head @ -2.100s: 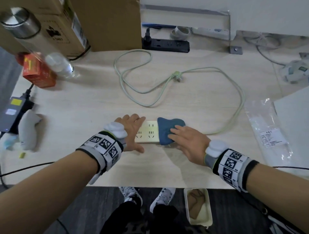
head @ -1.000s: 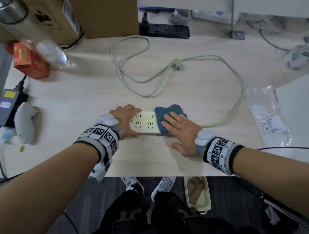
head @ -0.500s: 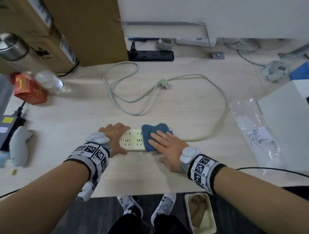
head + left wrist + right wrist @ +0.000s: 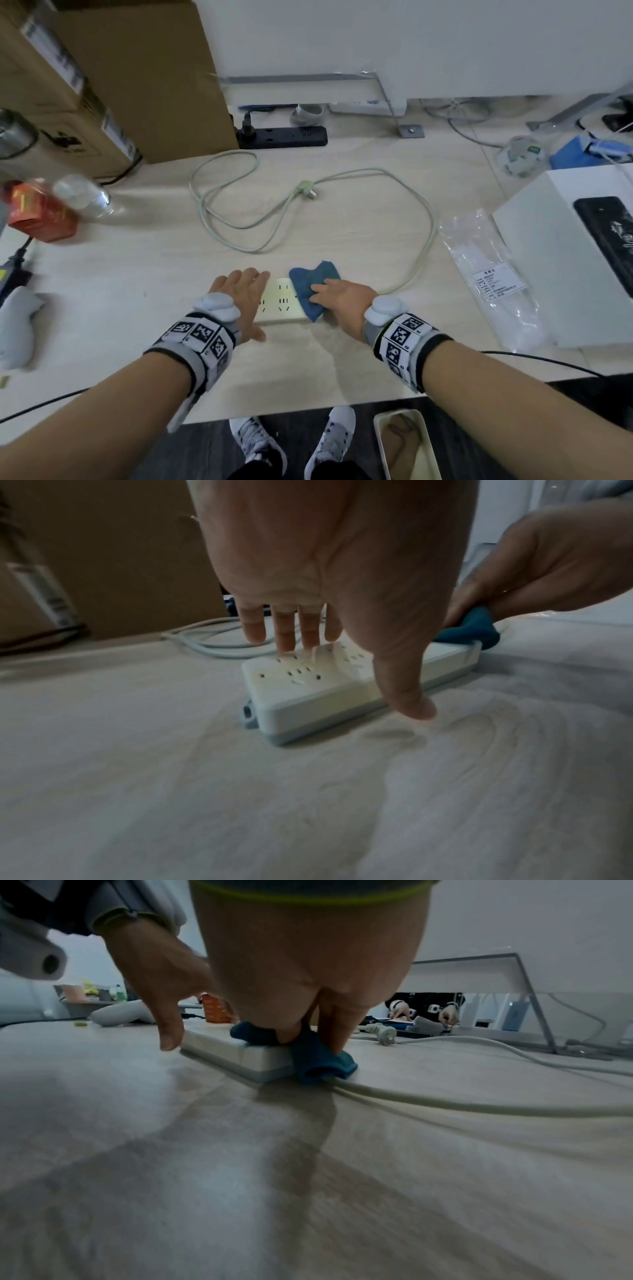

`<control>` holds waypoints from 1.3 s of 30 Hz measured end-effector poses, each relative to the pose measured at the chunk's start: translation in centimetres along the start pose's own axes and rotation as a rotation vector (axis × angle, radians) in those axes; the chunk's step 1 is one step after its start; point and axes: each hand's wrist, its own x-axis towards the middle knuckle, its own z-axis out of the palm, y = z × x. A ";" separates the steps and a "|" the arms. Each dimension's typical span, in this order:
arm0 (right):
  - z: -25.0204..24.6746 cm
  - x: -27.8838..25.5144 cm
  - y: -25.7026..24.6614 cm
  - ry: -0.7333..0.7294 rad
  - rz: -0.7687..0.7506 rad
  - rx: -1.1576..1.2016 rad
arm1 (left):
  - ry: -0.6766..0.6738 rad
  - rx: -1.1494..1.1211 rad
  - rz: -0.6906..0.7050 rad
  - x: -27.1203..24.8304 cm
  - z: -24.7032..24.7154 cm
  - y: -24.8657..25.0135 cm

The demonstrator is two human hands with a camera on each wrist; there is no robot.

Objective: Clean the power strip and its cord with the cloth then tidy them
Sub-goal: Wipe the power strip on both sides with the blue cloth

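Note:
A cream power strip (image 4: 279,305) (image 4: 308,685) (image 4: 232,1053) lies near the table's front edge. My left hand (image 4: 239,291) (image 4: 325,561) covers its left end, with straight fingers on top and the thumb down at the near side. A blue cloth (image 4: 313,284) (image 4: 469,631) (image 4: 318,1058) is draped over the strip's right end. My right hand (image 4: 342,301) (image 4: 308,961) presses it down with its fingers. The pale green cord (image 4: 424,219) (image 4: 445,1104) leaves from under the cloth and loops across the table to its loose plug (image 4: 306,192) (image 4: 380,1034).
A black power strip (image 4: 284,137) lies at the back beside a cardboard box (image 4: 120,68). A red box (image 4: 37,212) and a bottle (image 4: 82,195) are at the left. A plastic bag (image 4: 489,274) and a white box (image 4: 565,257) are at the right.
The head view has lifted and shows more of the back wall. My right hand has kept rubbing the cloth over the strip's right end. My left hand has stayed on the left end.

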 end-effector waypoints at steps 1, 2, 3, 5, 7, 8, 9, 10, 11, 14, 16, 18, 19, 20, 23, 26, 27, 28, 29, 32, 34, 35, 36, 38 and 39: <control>0.3 0.1 0.2 0.031 0.002 -0.018 | 0.030 -0.054 -0.024 0.1 0.2 0.2; 0.6 0.0 0.5 0.088 0.043 -0.026 | 0.058 -0.114 -0.054 0.1 0.4 0.1; 1.0 -0.1 0.6 0.124 0.091 0.000 | 0.078 -0.170 -0.086 -0.1 0.8 -0.1; 1.0 -0.6 0.4 0.197 0.222 0.108 | 0.097 -0.242 -0.121 -0.5 1.5 -0.8; 0.5 -0.9 0.4 0.273 0.264 0.308 | 0.111 -0.274 -0.106 -0.7 1.6 -1.2; 0.0 -1.1 0.6 0.334 0.296 0.397 | 0.115 -0.281 -0.103 -0.7 1.4 -1.3; -0.5 -1.4 0.8 0.378 0.323 0.464 | 0.107 -0.292 -0.102 -0.7 1.1 -1.5; -0.8 -1.4 0.9 0.425 0.343 0.519 | 0.092 -0.316 -0.104 -0.7 0.8 -1.6; -0.9 -1.1 1.0 0.474 0.346 0.536 | 0.067 -0.361 -0.108 -0.7 0.6 -1.8; -1.3 -0.5 0.1 0.465 0.291 0.559 | 0.006 -0.596 -0.098 -0.3 -0.1 -2.5; -1.3 0.1 -0.4 0.421 0.296 0.523 | -0.073 -0.668 -0.086 -0.2 -0.9 -2.9; -1.5 0.5 -0.4 0.370 0.344 0.492 | -0.191 -0.702 -0.101 0.1 -1.7 -3.4; -1.5 0.8 -0.5 0.352 0.367 0.477 | -0.238 -0.717 -0.113 0.3 -2.0 -3.7; -1.5 0.8 -0.5 0.331 0.387 0.456 | -0.267 -0.709 -0.117 0.7 -2.1 -3.9; -1.2 0.9 -0.6 0.259 0.410 0.388 | -0.277 -0.621 -0.108 1.8 -1.8 -4.5; -1.0 1.4 -1.2 0.215 0.432 0.364 | -0.222 -0.669 -0.118 2.3 -1.3 -4.4; -1.1 1.5 -1.1 0.208 0.435 0.355 | -0.210 -0.708 -0.130 2.3 -1.3 -4.3; -1.3 1.6 -1.1 0.214 0.442 0.343 | -0.195 -0.732 -0.138 2.2 -1.2 -4.3; -1.5 1.8 -0.9 0.249 0.454 0.339 | -0.160 -0.716 -0.132 2.1 -1.2 -4.4; -2.8 1.7 -0.7 0.430 0.497 0.399 | 0.004 -0.549 -0.067 0.9 -0.6 -4.6; -3.2 1.6 -0.9 0.489 0.485 0.434 | 0.042 -0.520 0.007 0.0 0.3 -4.3; -3.2 1.6 -1.2 0.478 0.459 0.428 | 0.033 -0.492 0.050 -0.6 1.0 -4.1; -3.0 1.6 -1.7 0.457 0.423 0.415 | 0.027 -0.429 0.095 -1.1 1.6 -3.9; -2.2 1.2 -1.9 0.426 0.351 0.392 | 0.036 -0.230 0.161 -2.0 2.2 -3.1; -1.8 1.1 -1.9 0.423 0.332 0.385 | 0.035 -0.150 0.182 -2.4 2.4 -2.9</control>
